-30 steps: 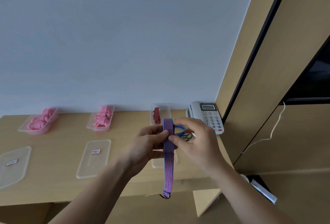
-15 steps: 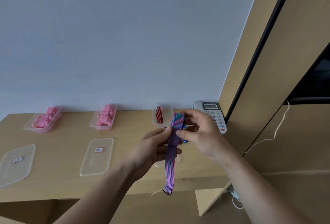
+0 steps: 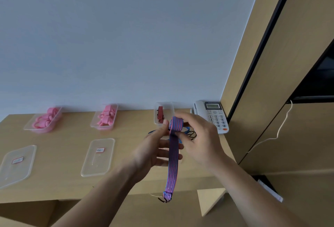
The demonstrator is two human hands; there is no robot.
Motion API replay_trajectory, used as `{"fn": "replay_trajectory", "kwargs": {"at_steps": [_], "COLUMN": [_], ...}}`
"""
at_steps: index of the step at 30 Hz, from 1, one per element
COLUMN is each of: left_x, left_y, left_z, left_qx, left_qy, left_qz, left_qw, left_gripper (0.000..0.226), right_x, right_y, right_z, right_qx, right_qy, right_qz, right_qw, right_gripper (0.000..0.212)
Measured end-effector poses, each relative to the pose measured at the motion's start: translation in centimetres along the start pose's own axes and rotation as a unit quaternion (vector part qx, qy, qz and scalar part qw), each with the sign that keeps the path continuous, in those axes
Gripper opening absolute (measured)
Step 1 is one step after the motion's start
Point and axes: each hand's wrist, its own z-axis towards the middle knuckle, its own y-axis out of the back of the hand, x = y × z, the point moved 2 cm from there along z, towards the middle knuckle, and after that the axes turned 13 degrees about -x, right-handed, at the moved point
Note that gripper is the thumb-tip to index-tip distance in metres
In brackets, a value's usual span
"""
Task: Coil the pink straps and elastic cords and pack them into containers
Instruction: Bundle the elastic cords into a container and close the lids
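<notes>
A flat blue-and-red striped elastic cord [image 3: 173, 161] hangs from between my hands above the desk, its frayed end low by the desk's front edge. My left hand [image 3: 155, 150] pinches the cord near its top with thumb and forefinger. My right hand [image 3: 200, 141] holds the cord's top, which is bent over into a loop. Behind the hands a clear container [image 3: 169, 108] holds one coiled red-and-black striped cord [image 3: 160, 114]. More blue and black cords [image 3: 189, 132] lie on the desk, mostly hidden by my hands.
Two clear containers at the back hold coiled pink straps, one at the left [image 3: 43, 120] and one in the middle [image 3: 105, 117]. Two labelled lids [image 3: 17, 165] [image 3: 98, 157] lie flat on the wooden desk [image 3: 63, 136]. A white telephone [image 3: 215, 116] stands at the back right beside a cabinet.
My hands rose a little and the cord's top has been bent further over into a loop. The hanging tail has shortened slightly.
</notes>
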Motion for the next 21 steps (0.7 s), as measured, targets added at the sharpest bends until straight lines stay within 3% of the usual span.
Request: {"fn": "replay_trajectory", "kwargs": {"at_steps": [3, 17, 21], "left_x": [-0.4, -0.6, -0.6], "left_y": [0.3, 1.6, 1.6], "left_z": [0.0, 0.9, 0.7], "left_qx": [-0.005, -0.003, -0.019], "left_qy": [0.0, -0.02, -0.043], "left_qz": [-0.027, -0.088, -0.056], "left_qw": [1.0, 0.996, 0.997], "left_gripper": [0.056, 0.028, 0.035], "right_x": [0.4, 0.8, 0.9], "right_y": [-0.1, -0.2, 0.4], "right_z": [-0.5, -2.7, -2.1], "right_qx": [-0.005, 0.018, 0.019], "right_qy": [0.048, 0.067, 0.009], "right_qz": [-0.009, -0.013, 0.042], "right_qw": [0.999, 0.998, 0.999], "right_gripper": [0.035, 0.025, 0.015]}}
